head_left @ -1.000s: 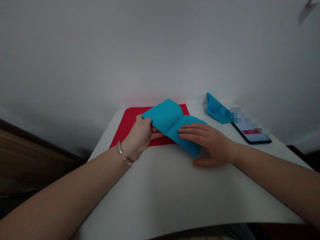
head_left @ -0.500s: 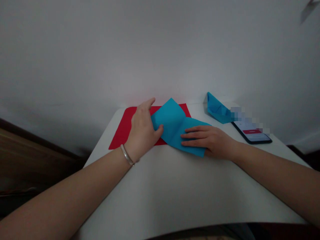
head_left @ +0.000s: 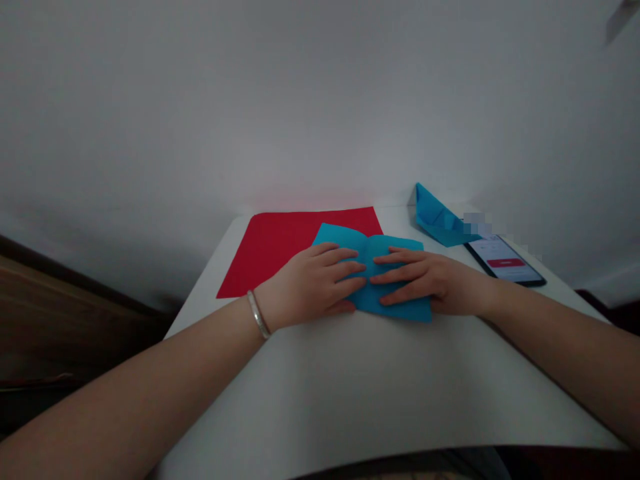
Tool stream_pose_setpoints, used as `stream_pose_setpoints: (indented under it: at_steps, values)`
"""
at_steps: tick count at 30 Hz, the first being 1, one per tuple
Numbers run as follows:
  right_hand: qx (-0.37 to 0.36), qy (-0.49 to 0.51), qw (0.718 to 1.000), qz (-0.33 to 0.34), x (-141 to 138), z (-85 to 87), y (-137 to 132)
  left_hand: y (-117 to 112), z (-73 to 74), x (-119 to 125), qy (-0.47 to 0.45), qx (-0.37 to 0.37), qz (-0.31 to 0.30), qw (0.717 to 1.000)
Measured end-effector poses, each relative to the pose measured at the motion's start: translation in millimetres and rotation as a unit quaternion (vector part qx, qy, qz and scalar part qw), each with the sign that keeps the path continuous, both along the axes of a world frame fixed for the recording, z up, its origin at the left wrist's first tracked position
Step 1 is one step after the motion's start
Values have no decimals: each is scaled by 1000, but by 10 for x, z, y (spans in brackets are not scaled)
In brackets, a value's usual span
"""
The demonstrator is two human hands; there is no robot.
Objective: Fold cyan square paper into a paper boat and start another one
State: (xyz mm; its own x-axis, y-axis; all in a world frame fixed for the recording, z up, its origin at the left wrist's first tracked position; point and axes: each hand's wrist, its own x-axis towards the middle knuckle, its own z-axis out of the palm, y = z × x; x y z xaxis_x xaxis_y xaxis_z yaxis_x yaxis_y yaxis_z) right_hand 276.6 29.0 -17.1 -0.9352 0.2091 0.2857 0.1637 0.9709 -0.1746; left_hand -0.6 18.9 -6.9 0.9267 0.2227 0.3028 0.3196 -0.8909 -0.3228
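Observation:
A blue sheet of paper (head_left: 369,250) with a crease down its middle lies spread on the white table, its left part overlapping a red sheet (head_left: 280,243). My left hand (head_left: 325,280) rests flat on the left half of the blue paper, fingers stretched toward the crease. On the right half lies my right hand (head_left: 417,277), palm down with the fingers spread. Both hands hide much of the paper, and the fingertips of the two nearly meet at the crease. Neither hand grips anything.
A folded blue paper boat (head_left: 440,220) stands at the back right, against a phone (head_left: 505,260) with a lit screen. The white table (head_left: 350,387) backs onto a pale wall (head_left: 320,107). Brown wooden furniture (head_left: 65,327) is at the left.
The left half of the blue paper, raised before, now lies lower and flatter. My left hand has moved right and down onto it. My right hand has shifted slightly right, its fingers spreading wider.

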Motion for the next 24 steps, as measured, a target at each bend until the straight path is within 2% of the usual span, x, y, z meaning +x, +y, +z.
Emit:
stream_pose_setpoints:
  at_steps: [3,5,9,15,21,24]
  values:
    - [-51,-28,998,-7,22,-41,41,-9,-19,9,10,-29,-28,999]
    - [-59,-46,997,-12,20,-46,42,-14,-26,17,13,-45,-37,998]
    - [-63,-59,996,-35,-1,8,-10,-22,-31,28,17,-64,-35,997]
    - [-113,-33,992,-55,14,39,-62,-57,-21,57,19,-77,-23,997]
    - [-85,26,984,-152,4,0,-56,-175,86,71,57,-90,28,994]
    - [-93,63,981,-158,-34,-8,-28,-253,142,62,84,-112,63,988]
